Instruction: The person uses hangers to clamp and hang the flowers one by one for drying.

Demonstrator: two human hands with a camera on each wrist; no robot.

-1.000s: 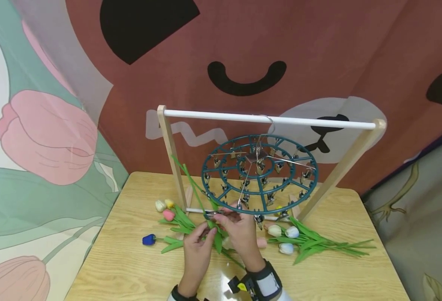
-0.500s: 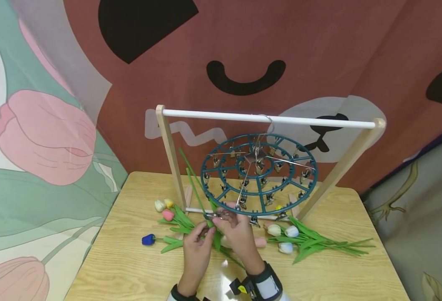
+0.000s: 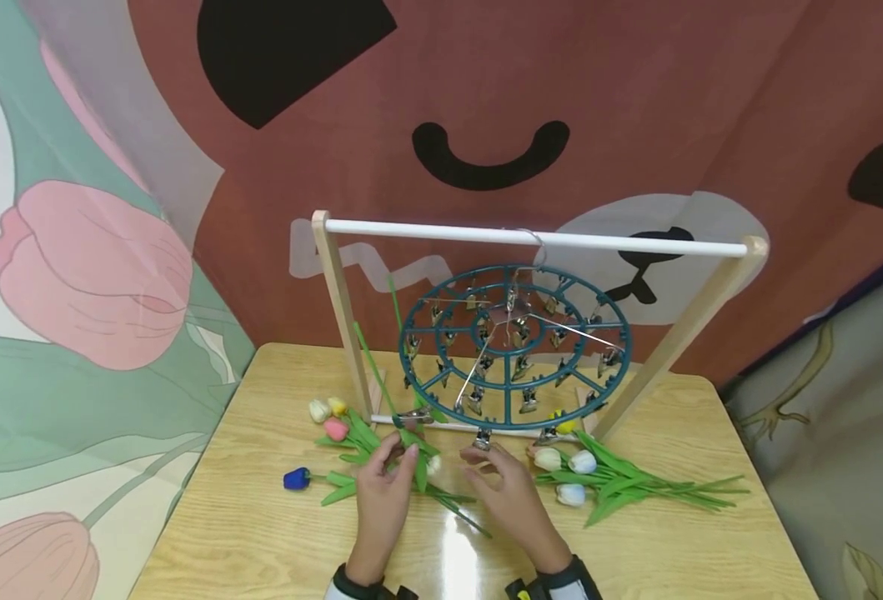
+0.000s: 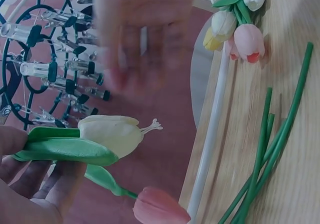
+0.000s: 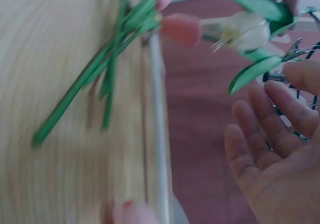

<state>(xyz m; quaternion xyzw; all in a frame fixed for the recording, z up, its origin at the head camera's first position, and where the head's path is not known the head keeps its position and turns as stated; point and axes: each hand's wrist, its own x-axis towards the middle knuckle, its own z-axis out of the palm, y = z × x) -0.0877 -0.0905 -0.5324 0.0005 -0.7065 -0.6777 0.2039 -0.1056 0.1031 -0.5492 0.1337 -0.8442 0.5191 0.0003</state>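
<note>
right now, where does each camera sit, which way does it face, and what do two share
Head: on the person's head, facing forward and down at the table and clip hanger; the left hand and right hand show.
Left wrist: on that wrist, facing a cream tulip; the left hand shows at lower left, a blurred right hand up top.
Right wrist: on that wrist, facing the right hand's fingers; left fingers show at top right.
Wrist views share the cream tulip and pink tulip.

cream tulip [image 4: 111,135], teal rack [image 3: 508,387], blue tulip [image 3: 297,478]
</note>
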